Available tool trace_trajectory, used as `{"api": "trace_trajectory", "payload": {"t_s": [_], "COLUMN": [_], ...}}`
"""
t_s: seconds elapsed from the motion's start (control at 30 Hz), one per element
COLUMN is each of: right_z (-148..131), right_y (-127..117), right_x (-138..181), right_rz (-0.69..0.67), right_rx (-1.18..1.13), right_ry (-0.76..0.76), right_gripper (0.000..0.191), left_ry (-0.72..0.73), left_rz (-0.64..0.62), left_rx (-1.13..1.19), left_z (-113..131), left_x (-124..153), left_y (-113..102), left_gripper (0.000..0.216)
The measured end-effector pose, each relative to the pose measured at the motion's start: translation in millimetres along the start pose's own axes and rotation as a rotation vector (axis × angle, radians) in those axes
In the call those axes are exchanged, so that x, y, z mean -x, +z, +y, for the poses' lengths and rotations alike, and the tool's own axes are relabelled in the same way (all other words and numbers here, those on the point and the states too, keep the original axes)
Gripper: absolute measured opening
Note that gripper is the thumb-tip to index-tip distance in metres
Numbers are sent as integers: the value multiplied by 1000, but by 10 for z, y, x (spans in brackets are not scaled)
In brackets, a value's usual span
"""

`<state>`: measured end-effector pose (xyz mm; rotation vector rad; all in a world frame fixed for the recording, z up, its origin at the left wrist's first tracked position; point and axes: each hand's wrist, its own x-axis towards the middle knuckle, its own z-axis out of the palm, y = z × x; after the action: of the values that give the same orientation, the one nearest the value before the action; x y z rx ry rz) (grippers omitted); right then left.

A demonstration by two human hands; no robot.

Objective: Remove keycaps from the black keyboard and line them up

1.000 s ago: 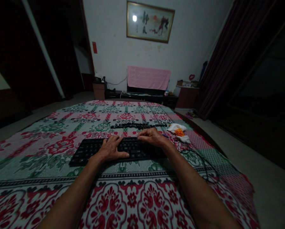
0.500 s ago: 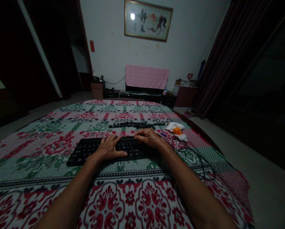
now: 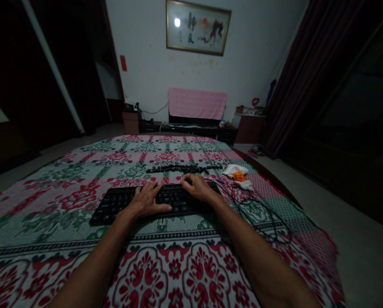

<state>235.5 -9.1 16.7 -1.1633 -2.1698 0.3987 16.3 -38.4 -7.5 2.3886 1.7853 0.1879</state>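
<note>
A black computer keyboard (image 3: 109, 205) lies on the patterned cloth in front of me. My left hand (image 3: 147, 200) rests on its middle, thumb and fingers spread across the keys. Over the right part of the keyboard, my right hand (image 3: 196, 187) is curled with thumb and fingertips together near the back edge. Whatever is between those fingertips is too small to make out. Behind the keyboard runs an uneven row of small black keycaps (image 3: 178, 168). The keyboard's far right end is partly covered by my right hand and wrist.
To the right lie a white cloth with an orange piece (image 3: 239, 176), a small purple object (image 3: 219, 181) and a looped black cable (image 3: 271, 218). The flowered tablecloth (image 3: 78, 196) covers the round-edged table. Beyond stands a cabinet, with a pink towel (image 3: 197, 102) over a screen.
My right hand has shifted slightly, its fingertips lifting a little toward the row of keycaps and uncovering more of the keyboard's right end. My left hand stays in place.
</note>
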Motion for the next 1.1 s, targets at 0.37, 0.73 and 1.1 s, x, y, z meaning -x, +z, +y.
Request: {"api": "trace_trajectory", "payload": {"t_s": [0.37, 0.73, 1.1], "right_z": [103, 137, -264], "right_y": [109, 126, -251], "right_x": [1, 6, -294], "right_rz": [17, -43, 12], "right_rx": [-89, -211, -79], "right_ry": [119, 114, 14], "right_gripper": [23, 24, 18], "left_ry": [45, 74, 77], "left_rz": [-8, 15, 39], "left_rx": [-12, -3, 8], "left_z": [164, 139, 127], "left_x": [3, -4, -5], "left_y": [39, 48, 71], "left_gripper": [106, 105, 104]}}
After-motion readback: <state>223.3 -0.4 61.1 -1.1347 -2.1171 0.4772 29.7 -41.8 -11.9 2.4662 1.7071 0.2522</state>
